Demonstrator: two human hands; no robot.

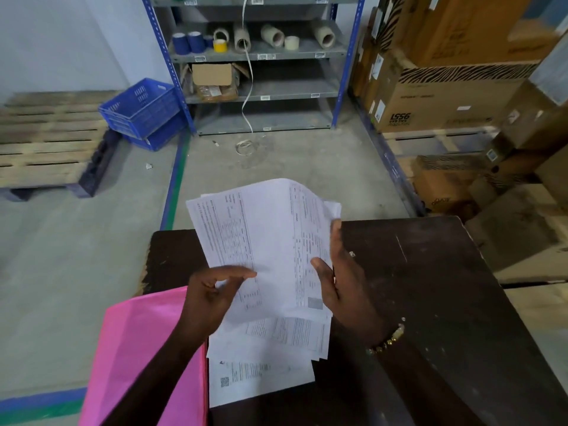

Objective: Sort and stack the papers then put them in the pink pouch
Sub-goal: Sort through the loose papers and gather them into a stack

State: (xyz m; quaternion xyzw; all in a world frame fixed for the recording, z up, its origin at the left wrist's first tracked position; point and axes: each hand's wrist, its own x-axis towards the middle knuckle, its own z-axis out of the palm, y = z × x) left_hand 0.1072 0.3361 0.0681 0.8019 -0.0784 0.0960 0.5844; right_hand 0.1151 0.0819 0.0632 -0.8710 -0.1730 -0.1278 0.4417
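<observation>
Two hands worked a sheaf of printed papers (267,241) above a dark counter (430,287) in a storeroom. My left hand (212,298) had its fingers curled, the forefinger stretched across the lower edge of the top sheet and the thumb tucked beneath, pinching it. My right hand (341,281) clasped the sheaf's right edge, thumb on the printed face and fingers straight up behind, a beaded bracelet (388,338) on that wrist. More papers lay fanned on the counter just below the ones I held, the lowest bearing a square code. The pink pouch (147,348) lay flat at the counter's left edge, under my left forearm, its right side touching the loose sheets. Beyond the counter stood a blue-framed shelf rack (261,53) with rolls of tape, two blue crates (144,109) to its left beside a wooden pallet (46,142), and stacked cardboard boxes (445,96) on the right
</observation>
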